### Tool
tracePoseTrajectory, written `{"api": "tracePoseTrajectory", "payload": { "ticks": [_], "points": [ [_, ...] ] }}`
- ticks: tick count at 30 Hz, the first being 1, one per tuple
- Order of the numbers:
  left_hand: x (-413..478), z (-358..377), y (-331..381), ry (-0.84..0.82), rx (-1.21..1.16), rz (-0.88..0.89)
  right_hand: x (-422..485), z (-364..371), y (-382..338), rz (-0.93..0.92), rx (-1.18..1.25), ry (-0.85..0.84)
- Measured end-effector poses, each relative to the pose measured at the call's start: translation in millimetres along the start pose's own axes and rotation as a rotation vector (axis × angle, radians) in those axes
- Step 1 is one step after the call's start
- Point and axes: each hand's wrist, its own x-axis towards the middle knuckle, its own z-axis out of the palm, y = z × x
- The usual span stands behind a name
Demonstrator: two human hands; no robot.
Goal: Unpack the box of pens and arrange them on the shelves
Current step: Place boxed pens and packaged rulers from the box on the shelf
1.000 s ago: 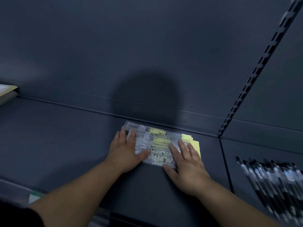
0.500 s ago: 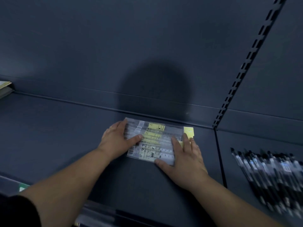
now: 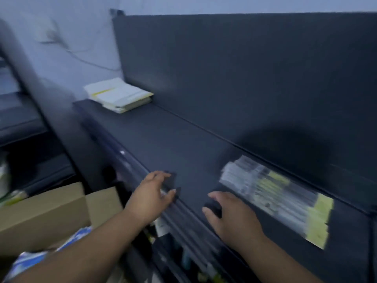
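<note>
Head view is blurred, but I can see my 2 hands holding nothing. My left hand point(image 3: 152, 198) hovers at the front lip of the dark shelf point(image 3: 173, 139), fingers loose and spread. My right hand point(image 3: 232, 217) is over the shelf, fingers relaxed, just beside the near left corner of the pen packs point(image 3: 275, 197); I cannot tell whether it touches them. The packs lie flat near the back panel, their yellow labels toward the right. A cardboard box point(image 3: 51, 213) sits below left, and a pale stack point(image 3: 118, 97) rests at the shelf's far end.
</note>
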Motion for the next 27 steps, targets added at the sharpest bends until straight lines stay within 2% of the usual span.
{"api": "tracePoseTrajectory", "payload": {
  "ticks": [3, 6, 10, 14, 17, 20, 27],
  "points": [
    [-49.2, -42.0, -61.4, 0.064, 0.074, -0.162, 11.4, 25.7, -45.9, -0.122, 0.042, -0.001],
    [-98.9, -74.2, -125.4, 0.054, 0.129, -0.341, 17.2, 54.4, -94.7, -0.245, -0.037, 0.012],
    [-154.5, -102.2, -199.9, 0.023, 0.11, -0.506, 30.6, 100.4, -156.4, -0.329, -0.082, -0.102],
    [-195.7, -126.5, -269.3, 0.003, 0.108, -0.572, 45.1, 159.2, -218.5, -0.296, -0.052, -0.297],
    [-215.5, -144.9, -316.8, 0.048, 0.094, -0.613, 58.9, 204.3, -263.3, -0.301, -0.079, -0.36],
    [-224.2, -149.7, -348.5, 0.036, 0.105, -0.645, 71.4, 236.5, -289.5, -0.327, -0.109, -0.381],
    [-216.2, -119.7, -387.9, -0.088, 0.0, -0.641, 107.5, 301.0, -308.2, -0.314, -0.198, -0.575]
  ]
}}
